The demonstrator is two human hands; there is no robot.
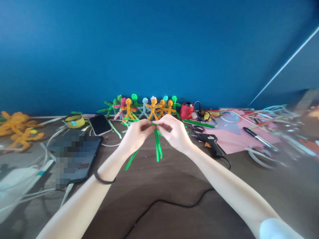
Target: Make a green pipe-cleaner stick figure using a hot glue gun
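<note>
Both hands meet in the middle of the view, pinching green pipe cleaners (158, 147) at their top. My left hand (136, 134) is closed, thumb and fingertips against the bend. My right hand (171, 131) pinches the same spot from the other side. Two green lengths hang down below the fingertips. Another green pipe cleaner (131, 160) slants out under the left hand; whether it is held or lies on the table I cannot tell. Behind the hands stands a row of small pipe-cleaner figures, among them an orange figure (128, 108) and a blue-grey figure (145, 107).
A glue gun (211, 143) lies on the right beside pink paper (234, 141) and a black marker (260, 138). To the left are a phone (100, 125), a tablet (86, 162) and orange figures (21, 129). A black cable (171, 203) crosses the table (149, 186) in front.
</note>
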